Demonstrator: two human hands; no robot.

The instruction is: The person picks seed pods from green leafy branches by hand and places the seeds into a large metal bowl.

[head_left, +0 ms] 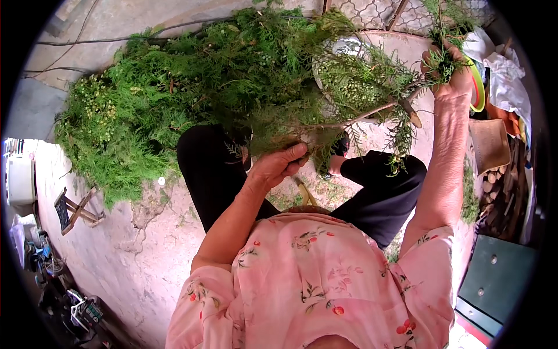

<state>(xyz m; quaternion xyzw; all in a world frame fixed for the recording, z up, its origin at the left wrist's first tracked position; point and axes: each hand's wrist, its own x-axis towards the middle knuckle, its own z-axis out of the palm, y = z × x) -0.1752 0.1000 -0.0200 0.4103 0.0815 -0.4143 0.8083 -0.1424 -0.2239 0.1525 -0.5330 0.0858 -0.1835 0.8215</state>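
Note:
A cut conifer branch (375, 109) with scaly green sprays and a short sawn stub stretches across in front of me. Raised at the upper right, my right hand (451, 72) grips the branch near that stub, with leafy sprigs around its fingers. My left hand (281, 165) is lower, between my knees, its fingers curled in at the branch's feathery foliage; what lies inside them is partly hidden. Beneath the branch sits a round pale basin (320, 78) holding many small green cones (348, 83). A large heap of conifer cuttings (174, 91) fills the ground to the left and ahead.
A small folding stool (78, 211) stands on the concrete floor (165, 257) at left. At right are a brown box-like object (490, 146), stacked firewood (501, 192), a green-rimmed round object (478, 87) and a dark green panel (497, 275). Black cables (104, 41) run behind the heap.

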